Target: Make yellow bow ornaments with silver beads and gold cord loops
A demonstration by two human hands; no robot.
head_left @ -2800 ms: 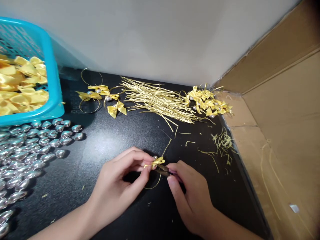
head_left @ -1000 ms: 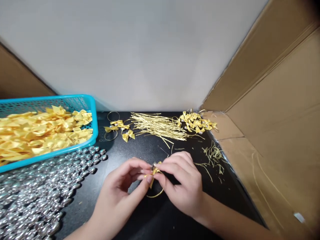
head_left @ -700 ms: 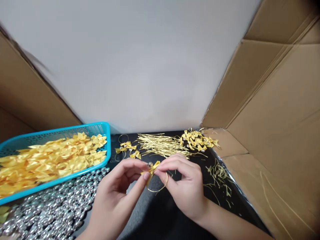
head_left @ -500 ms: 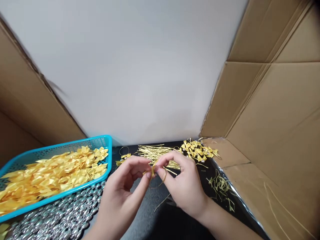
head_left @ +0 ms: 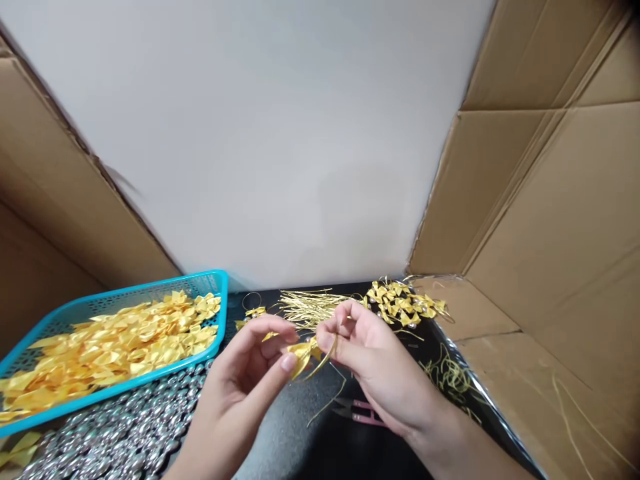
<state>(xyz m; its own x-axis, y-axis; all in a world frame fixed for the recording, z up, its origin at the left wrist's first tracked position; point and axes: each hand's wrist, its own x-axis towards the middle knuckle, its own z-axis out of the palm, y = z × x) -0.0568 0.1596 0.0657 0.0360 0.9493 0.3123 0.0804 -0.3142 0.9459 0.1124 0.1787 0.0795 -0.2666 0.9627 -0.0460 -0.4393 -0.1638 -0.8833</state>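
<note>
Between the thumb and fingers of my left hand (head_left: 250, 387) is a shiny yellow bow (head_left: 300, 355), low in the middle of the head view. My right hand (head_left: 377, 363) pinches a thin gold cord (head_left: 326, 365) at the bow's right side, and the cord hangs in a curve below. Behind the hands lies a bundle of gold cords (head_left: 305, 307). To its right is a pile of bows with cords and silver beads (head_left: 400, 303). Pink-handled snips (head_left: 367, 413) lie under my right hand, partly covered.
A blue basket (head_left: 223, 320) of yellow bows stands at the left, with many silver beads (head_left: 125, 420) in front of it. Loose cord scraps (head_left: 450, 373) lie at the right. Cardboard walls (head_left: 510, 180) rise on both sides.
The bow now shows more fully between my hands, which have moved slightly apart. The pink handle of the snips has come into sight. The camera view has shifted a little.
</note>
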